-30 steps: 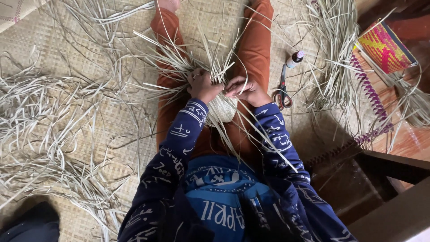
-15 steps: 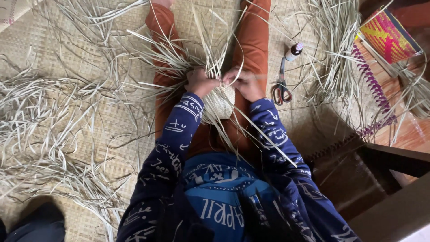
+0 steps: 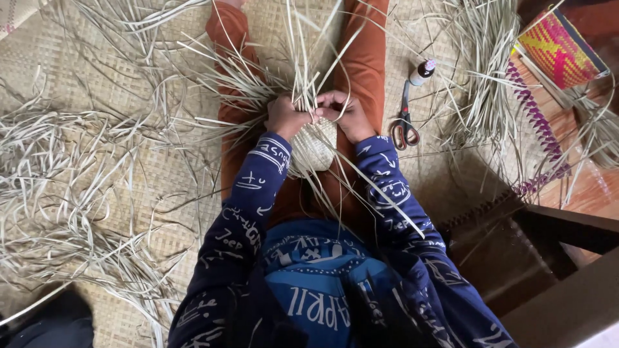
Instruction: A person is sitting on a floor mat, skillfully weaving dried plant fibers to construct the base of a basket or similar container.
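Small woven piece (image 3: 314, 147) rests on the lap between the legs, braced for weaving. Left hand (image 3: 284, 118) and right hand (image 3: 346, 113) both pinch its upright straw strips (image 3: 303, 77) at the rim. Scissors (image 3: 404, 122) lie within reach on the mat (image 3: 77, 58).

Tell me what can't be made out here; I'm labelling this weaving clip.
- Fingertips of the left hand and right hand: head view, buried among the straw strips.
- Far side of the woven piece: head view, behind both hands.
- Colourful basket: head view, cut off by the edge.
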